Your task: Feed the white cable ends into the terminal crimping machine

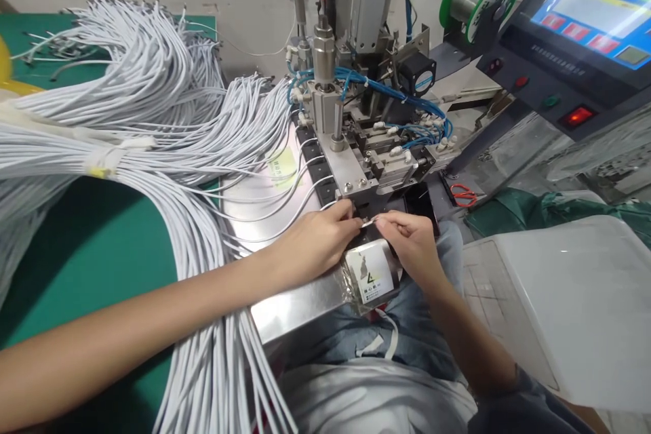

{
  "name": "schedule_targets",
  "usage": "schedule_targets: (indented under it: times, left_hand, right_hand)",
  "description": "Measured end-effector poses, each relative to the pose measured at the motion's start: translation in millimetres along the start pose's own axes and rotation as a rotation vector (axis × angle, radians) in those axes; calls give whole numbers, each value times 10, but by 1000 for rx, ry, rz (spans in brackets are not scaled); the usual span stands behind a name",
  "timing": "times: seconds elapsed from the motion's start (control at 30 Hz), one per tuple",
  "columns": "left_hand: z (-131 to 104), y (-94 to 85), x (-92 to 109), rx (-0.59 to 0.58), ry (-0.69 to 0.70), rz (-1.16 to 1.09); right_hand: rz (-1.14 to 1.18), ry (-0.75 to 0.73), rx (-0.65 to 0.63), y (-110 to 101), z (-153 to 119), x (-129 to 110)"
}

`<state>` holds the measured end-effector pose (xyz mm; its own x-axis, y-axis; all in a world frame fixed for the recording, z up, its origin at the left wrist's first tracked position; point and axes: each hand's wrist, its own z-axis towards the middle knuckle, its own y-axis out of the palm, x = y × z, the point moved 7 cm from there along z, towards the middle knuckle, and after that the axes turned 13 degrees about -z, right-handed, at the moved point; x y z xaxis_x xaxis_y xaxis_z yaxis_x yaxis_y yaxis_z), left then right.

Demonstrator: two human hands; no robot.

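My left hand point(320, 241) and my right hand point(409, 244) nearly meet at the front of the machine point(350, 163). Between their pinched fingertips is a small pale cable end point(368, 222), held from both sides; its fine detail is too small to tell. Just below the hands sits a metal block with a white label point(373, 277). White cables point(203, 230) run under my left forearm, and several single ones curve to the black slotted rail point(318, 166) beside the machine.
Bundled white cables point(147, 61) cover the green table point(127, 237) at the left. A control screen point(600, 7) and a wire spool point(468, 0) stand upper right. Red-handled scissors point(464, 195) lie right of the machine, above a white bin point(574, 298).
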<state>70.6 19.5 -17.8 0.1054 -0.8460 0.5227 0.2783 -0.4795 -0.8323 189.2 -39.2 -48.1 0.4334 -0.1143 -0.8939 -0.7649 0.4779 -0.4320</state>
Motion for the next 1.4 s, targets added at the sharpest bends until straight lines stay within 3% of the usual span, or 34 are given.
schedule_targets:
  times: [0.13,0.3,0.9,1.4]
  left_hand:
    - [-3,124,-90,-98,-23,176]
    - [1,144,-105,-106,-31,161]
    - [5,177,-75,-165,0,368]
    - [-22,177,-54,-105,111,377]
  right_hand:
    - [48,52,-50,30,107,204]
    - [126,115,-136,178,183,351]
    - [57,53,-294,225,266,264]
    - [-3,60,-338,215,224,273]
